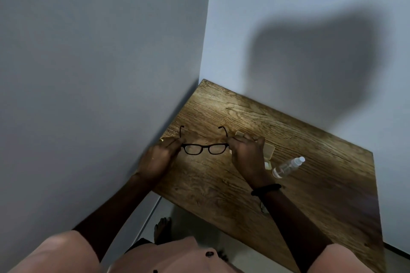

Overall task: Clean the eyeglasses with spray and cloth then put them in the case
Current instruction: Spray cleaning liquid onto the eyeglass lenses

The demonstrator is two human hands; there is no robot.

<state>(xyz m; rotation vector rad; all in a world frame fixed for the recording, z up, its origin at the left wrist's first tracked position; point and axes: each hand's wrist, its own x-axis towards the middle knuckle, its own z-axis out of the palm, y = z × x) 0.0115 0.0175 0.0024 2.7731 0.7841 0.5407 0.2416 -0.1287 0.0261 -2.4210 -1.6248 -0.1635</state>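
— Above the wooden table (221, 184), what are we holding?

— The glasses (205, 148), arms unfolded and pointing away. Our left hand (158, 159) pinches the left end of the frame, our right hand (248, 155) pinches the right end.

— And the rest?

— The pale case (269, 150) lies on the table, partly hidden behind our right hand; the clear spray bottle (288, 167) lies on its side just right of it.

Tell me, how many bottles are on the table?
1. The clear spray bottle lies on its side on the wooden table, just right of the right hand. That hand might hide something small behind it.
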